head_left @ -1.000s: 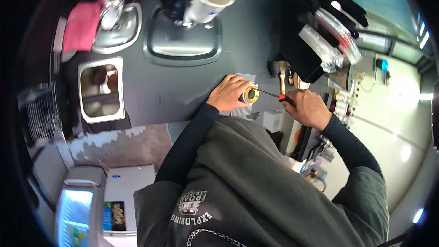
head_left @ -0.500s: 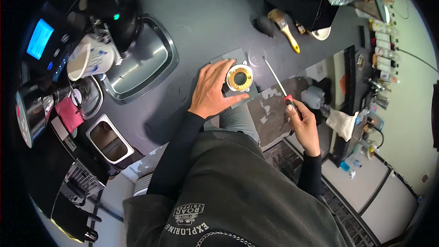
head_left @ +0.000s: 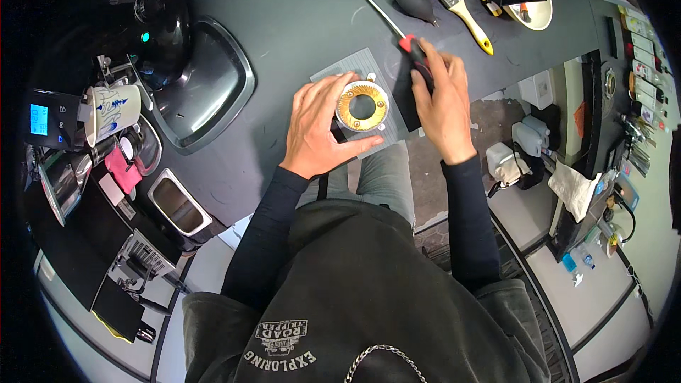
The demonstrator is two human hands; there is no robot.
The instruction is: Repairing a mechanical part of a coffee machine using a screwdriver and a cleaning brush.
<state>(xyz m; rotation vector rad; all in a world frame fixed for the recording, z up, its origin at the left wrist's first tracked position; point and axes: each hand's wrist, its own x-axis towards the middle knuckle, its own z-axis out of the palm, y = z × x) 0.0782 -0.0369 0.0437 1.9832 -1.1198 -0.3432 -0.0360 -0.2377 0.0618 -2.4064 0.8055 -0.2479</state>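
Note:
My left hand (head_left: 316, 124) is curved round the rim of a gold-coloured, toothed grinder burr (head_left: 380, 108) set in a silvery ring, thumb on the near side and fingers on the far side. The burr lies face up on a grey ribbed mat (head_left: 349, 66), and its middle is a dark round hole. Small screw heads show on the gold face, and small silvery round bits sit beside the rim. My right hand (head_left: 448, 103) grips a screwdriver (head_left: 408, 43) by its red and black handle. Its long shaft points away to the far left, over the table and apart from the burr.
Beyond the screwdriver lie a black bulb blower (head_left: 413, 4), a wide paintbrush (head_left: 464, 18) with a yellow-tipped handle and a white bowl (head_left: 543, 18). At left stand a black drip tray (head_left: 245, 85), a white cup (head_left: 117, 117), a pink cloth (head_left: 122, 170) and a metal container (head_left: 198, 221).
My right hand has brought the screwdriver up from beside the table, over the tabletop near the blower. My left hand stays round the burr. The view has shifted.

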